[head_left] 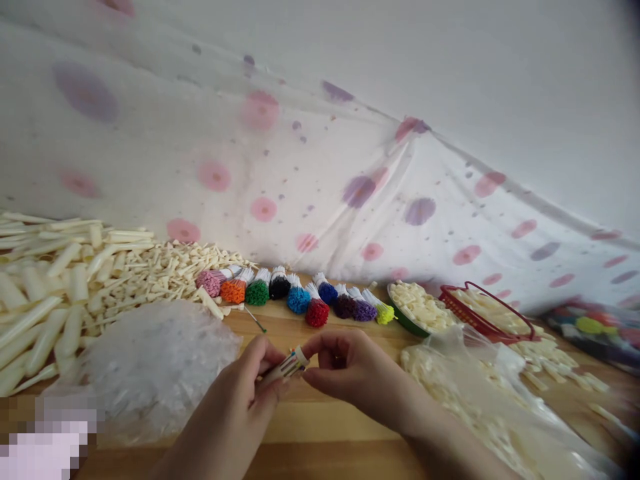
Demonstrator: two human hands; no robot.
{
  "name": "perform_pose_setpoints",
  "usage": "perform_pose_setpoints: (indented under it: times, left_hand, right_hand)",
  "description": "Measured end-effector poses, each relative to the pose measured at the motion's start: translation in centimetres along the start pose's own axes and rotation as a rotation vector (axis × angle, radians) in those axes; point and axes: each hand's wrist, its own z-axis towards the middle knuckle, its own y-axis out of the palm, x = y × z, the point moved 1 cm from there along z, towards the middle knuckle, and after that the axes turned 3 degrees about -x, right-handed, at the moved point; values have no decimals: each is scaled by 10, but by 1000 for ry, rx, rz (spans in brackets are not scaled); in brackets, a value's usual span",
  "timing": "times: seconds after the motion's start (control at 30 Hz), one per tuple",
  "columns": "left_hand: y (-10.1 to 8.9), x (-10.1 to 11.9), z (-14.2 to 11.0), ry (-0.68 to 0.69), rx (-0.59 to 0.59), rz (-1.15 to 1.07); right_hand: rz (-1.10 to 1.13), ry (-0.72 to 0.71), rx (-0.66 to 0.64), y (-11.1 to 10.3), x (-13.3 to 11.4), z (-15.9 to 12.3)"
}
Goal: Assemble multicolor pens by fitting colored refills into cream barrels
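Observation:
A multicolour pen (290, 363) with a pale barrel and several small coloured sliders is held over the wooden table, its slider end tilted up to the right. My left hand (260, 380) is closed around the barrel, hiding its lower part. At the slider end, the thumb and bent index finger of my right hand (345, 367) close on the pale rim. Just beyond my left hand lies a single green-tipped refill (256, 320). Behind it stretches a row of refill bundles, among them red (317, 312), green (257, 290) and blue (299, 300).
Pale pen barrels (45, 320) and small pale parts (175, 267) are heaped on the left, behind a clear plastic bag (165, 367). To the right are a green bowl (407, 320), a red basket (470, 319) and a plastic bag of pale parts (480, 393). A patterned sheet (300, 167) hangs behind.

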Motion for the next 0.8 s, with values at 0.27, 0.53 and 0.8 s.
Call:
perform_pose_setpoints:
  times: [0.27,0.53,0.8]
  left_hand:
    - [0,-3,1,0,-6,-24]
    - [-3,-3,7,-42,-49,-305]
    - [-16,-6,20,-24,-163,-841]
  right_hand:
    - [42,-27,49,-7,0,1]
    - [167,-104,45,-18,2,2]
    - [436,-190,321,-20,41,16]
